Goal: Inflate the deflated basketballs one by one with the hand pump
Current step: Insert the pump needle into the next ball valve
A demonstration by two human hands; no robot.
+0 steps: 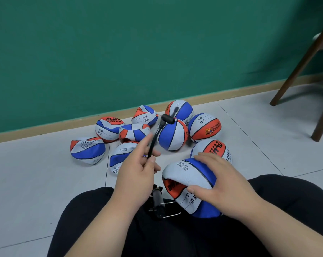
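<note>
A deflated blue, white and orange basketball (186,175) lies folded on my lap, and my right hand (220,184) grips it with fingers over the top and thumb on its front. My left hand (138,171) pinches the pump's black hose (154,140), which rises away from me to a blurred black nozzle end (168,118). The hand pump (158,201) stands between my knees, with a wire foot bar at its base. Several more basketballs lie on the floor ahead: flat ones (87,150) to the left, rounder ones (172,135) to the right.
Pale floor tiles (36,173) run to a green wall (120,52) with a wooden skirting board. Dark wooden chair legs (305,65) stand at the far right. My legs in black trousers (194,234) fill the bottom of the view.
</note>
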